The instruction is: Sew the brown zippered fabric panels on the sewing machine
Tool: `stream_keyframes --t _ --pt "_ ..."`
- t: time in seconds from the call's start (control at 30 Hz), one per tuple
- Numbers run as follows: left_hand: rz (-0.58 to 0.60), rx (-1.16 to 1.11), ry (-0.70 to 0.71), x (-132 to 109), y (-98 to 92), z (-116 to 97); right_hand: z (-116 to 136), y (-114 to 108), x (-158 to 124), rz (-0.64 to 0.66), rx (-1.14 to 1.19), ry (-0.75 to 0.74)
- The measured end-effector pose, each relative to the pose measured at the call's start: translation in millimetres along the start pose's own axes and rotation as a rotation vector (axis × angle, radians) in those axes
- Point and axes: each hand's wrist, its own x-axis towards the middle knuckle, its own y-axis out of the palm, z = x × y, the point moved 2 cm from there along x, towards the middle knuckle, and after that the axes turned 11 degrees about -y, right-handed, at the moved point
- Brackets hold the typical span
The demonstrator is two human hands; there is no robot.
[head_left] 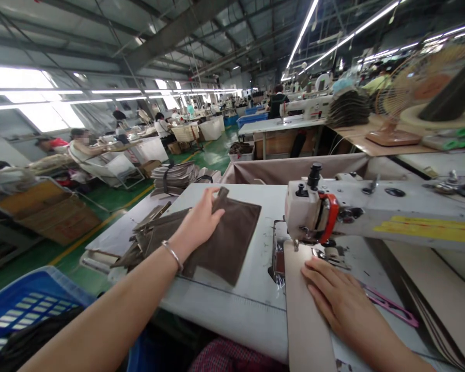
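My left hand (pixel 206 219) reaches over a dark brown fabric panel (pixel 236 237) on the white sewing table, its fingers closed on a small dark strip (pixel 222 194) at the panel's top edge. My right hand (pixel 329 287) lies with spread fingers on a long beige strip (pixel 300 310), whose far end is under the needle area of the sewing machine (pixel 306 212). More dark pieces (pixel 139 248) lie stacked left of the panel, partly behind my left arm.
At the lower left stands a blue basket (pixel 42 284). Pink-handled snips (pixel 395 305) and large beige sheets (pixel 442 289) lie on the right. Beyond the table are a bundled fabric stack (pixel 176 175), a fan (pixel 395 103) and people seated at other tables.
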Motion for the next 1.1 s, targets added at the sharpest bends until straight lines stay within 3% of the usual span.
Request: stream_keyframes --t 0.17,0.27,0.4,0.5,0.63,0.77,1.1 --pt "0.191 0.057 0.219 -34.7 84.2 -27.4 -9.7 -3.0 14.3 0.011 0.014 -0.08" --pt "0.298 -0.039 0.226 -32.1 112.6 -38.6 -10.4 -0.7 17.6 -0.003 -0.004 -0.068" --pt "0.287 -0.124 0.16 -21.1 114.1 -45.0 -6.8 0.3 18.2 -0.009 -0.022 -0.066" --pt "0.329 -0.218 0.194 -21.5 110.9 -55.6 -5.0 -1.3 19.5 -0.007 -0.016 -0.052" --pt "0.437 -0.369 0.224 -27.2 121.6 -86.9 -4.5 -3.1 21.1 0.002 -0.013 -0.004" --pt "0.401 -0.384 0.17 -28.3 135.0 -113.1 -4.3 -3.0 21.1 0.03 -0.01 0.005" --pt "0.393 -0.334 0.131 -23.8 139.1 -119.3 -2.8 -2.7 22.2 0.043 -0.029 0.039"
